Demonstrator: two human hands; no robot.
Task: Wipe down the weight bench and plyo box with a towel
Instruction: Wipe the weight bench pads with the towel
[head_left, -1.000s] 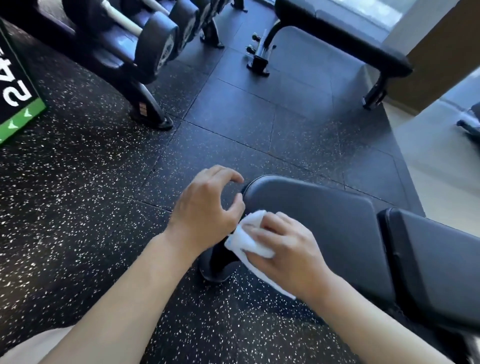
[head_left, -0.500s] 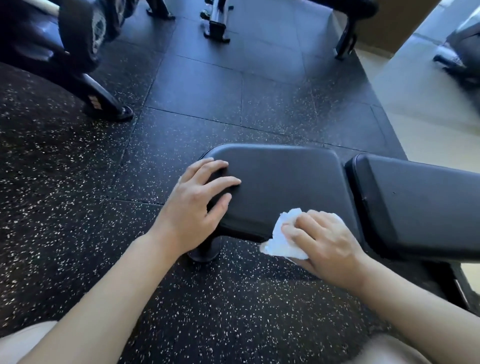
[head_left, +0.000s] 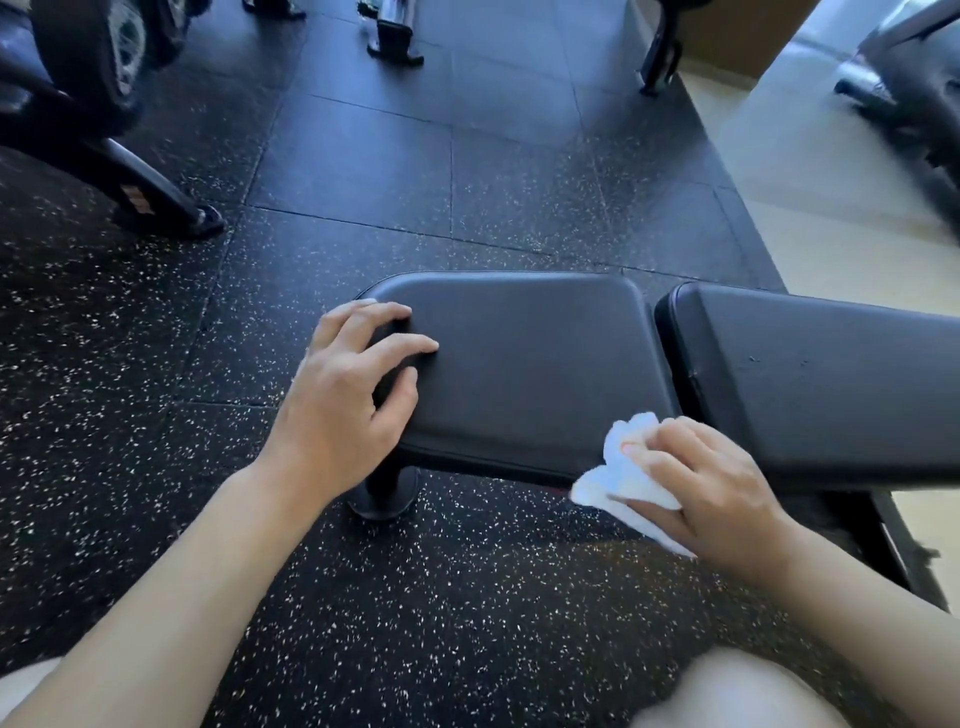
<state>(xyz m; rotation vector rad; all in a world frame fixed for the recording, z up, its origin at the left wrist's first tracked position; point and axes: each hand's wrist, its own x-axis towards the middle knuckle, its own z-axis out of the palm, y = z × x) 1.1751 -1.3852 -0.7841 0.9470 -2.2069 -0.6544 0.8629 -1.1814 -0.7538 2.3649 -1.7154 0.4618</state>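
Meanwhile, left hand (head_left: 347, 410) fingers (head_left: 410, 345) spread on the weight bench (head_left: 524, 364); right hand (head_left: 711, 488) pinches the towel (head_left: 618, 478) against its near edge.

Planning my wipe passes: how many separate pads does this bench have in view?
2: the seat pad under the left hand, and the back pad to its right, cut off by the frame edge.

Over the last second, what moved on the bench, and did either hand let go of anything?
The right hand slid the white towel rightward along the near edge of the seat pad, from its left end to the gap beside the back pad. The left hand, first hovering off the end, came down onto the seat pad's left end. Nothing was let go; the towel remains in the right hand's grip.
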